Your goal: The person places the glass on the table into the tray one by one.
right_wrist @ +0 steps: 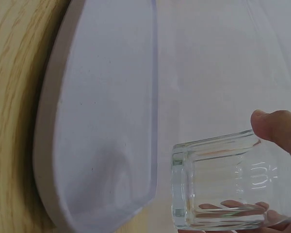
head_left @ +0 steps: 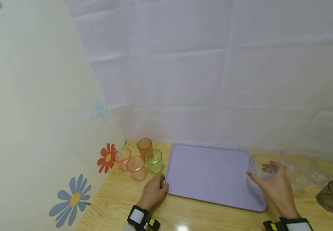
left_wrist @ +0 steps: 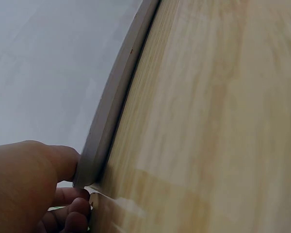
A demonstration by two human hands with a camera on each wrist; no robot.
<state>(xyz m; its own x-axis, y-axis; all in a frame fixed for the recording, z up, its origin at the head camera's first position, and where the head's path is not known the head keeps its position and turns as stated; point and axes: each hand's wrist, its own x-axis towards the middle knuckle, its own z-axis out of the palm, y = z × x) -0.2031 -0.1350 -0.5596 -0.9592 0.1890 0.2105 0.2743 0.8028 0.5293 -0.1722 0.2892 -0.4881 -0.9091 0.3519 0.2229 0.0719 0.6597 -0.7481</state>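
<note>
A light purple tray (head_left: 209, 176) lies flat on the wooden table. At its near left corner my left hand (head_left: 154, 190) grips the rim; in the left wrist view the thumb (left_wrist: 65, 162) presses the tray edge (left_wrist: 99, 126) from above, with curled fingers below. My right hand (head_left: 280, 191) holds a clear, thick-bottomed drinking glass (head_left: 259, 165) over the tray's right edge. Seen from the right wrist, the glass (right_wrist: 216, 170) is apart from the tray, the thumb on one side and the fingers behind it.
Left of the tray stand several tinted tumblers, among them a green one (head_left: 154, 163) and a pink one (head_left: 137, 170). On the right are several clear glass vessels (head_left: 319, 171) and a dark smoky glass (head_left: 332, 199). A white cloth (head_left: 178, 80) hangs behind the table.
</note>
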